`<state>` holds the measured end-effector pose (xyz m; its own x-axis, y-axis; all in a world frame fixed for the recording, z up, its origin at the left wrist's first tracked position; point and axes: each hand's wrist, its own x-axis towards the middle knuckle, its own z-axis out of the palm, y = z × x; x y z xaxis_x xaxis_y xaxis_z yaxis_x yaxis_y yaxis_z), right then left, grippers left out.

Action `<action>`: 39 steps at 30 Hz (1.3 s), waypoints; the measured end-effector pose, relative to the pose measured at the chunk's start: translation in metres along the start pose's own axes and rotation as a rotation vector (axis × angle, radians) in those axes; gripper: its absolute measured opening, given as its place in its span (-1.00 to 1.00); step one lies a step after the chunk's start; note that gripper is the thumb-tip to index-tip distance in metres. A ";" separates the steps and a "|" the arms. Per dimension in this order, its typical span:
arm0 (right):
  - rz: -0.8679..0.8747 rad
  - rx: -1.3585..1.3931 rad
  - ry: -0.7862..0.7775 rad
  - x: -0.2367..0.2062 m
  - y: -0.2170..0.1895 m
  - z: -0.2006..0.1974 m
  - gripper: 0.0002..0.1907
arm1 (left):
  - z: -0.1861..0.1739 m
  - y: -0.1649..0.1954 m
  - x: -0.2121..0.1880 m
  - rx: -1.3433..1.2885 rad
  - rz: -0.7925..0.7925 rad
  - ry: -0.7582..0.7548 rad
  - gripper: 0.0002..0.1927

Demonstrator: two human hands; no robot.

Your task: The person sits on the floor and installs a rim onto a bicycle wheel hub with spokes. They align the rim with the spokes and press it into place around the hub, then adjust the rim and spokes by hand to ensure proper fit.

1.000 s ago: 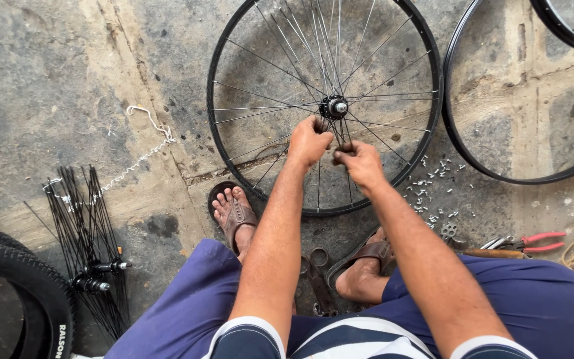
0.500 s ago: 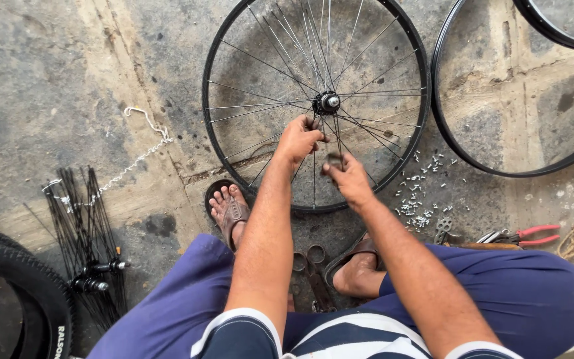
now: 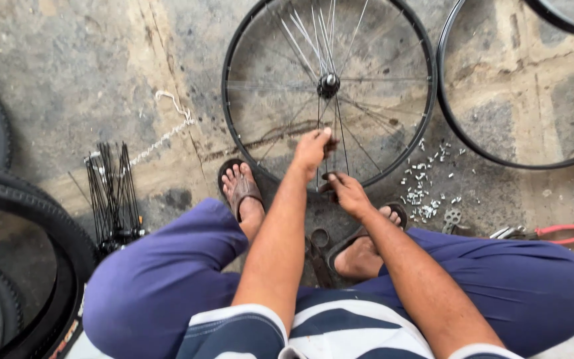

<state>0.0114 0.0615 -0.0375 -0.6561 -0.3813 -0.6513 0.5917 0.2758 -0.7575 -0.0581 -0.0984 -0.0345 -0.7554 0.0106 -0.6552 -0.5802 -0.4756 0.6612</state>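
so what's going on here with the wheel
A person sits on a stone floor with a black-rimmed spoked bicycle wheel lying flat in front of them. The left hand pinches thin metal spokes near the rim's near edge, and the right hand grips a spoke just below. A pile of small silver nipples and red-handled pliers lie to the right.

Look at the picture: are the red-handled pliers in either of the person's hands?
No. The pliers lie on the floor at the right, while the left hand and right hand work at the wheel's spokes.
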 end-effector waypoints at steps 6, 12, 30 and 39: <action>-0.128 -0.820 0.399 -0.008 0.032 -0.039 -0.64 | -0.011 0.001 0.006 0.616 0.112 -0.159 -0.68; 0.239 0.309 0.716 0.002 0.024 -0.099 -0.39 | 0.008 0.028 -0.009 1.264 0.082 0.103 -0.63; 0.065 0.190 1.002 0.008 0.020 -0.130 -0.59 | 0.020 0.004 -0.006 1.291 0.075 0.112 -0.59; 0.072 0.139 0.992 0.005 0.015 -0.127 -0.43 | 0.021 -0.002 -0.014 1.336 0.300 0.208 -0.56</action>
<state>-0.0426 0.1752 -0.0579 -0.6728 0.5578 -0.4860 0.6533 0.1395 -0.7442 -0.0529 -0.0790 -0.0186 -0.9115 -0.1271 -0.3913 -0.3431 0.7595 0.5526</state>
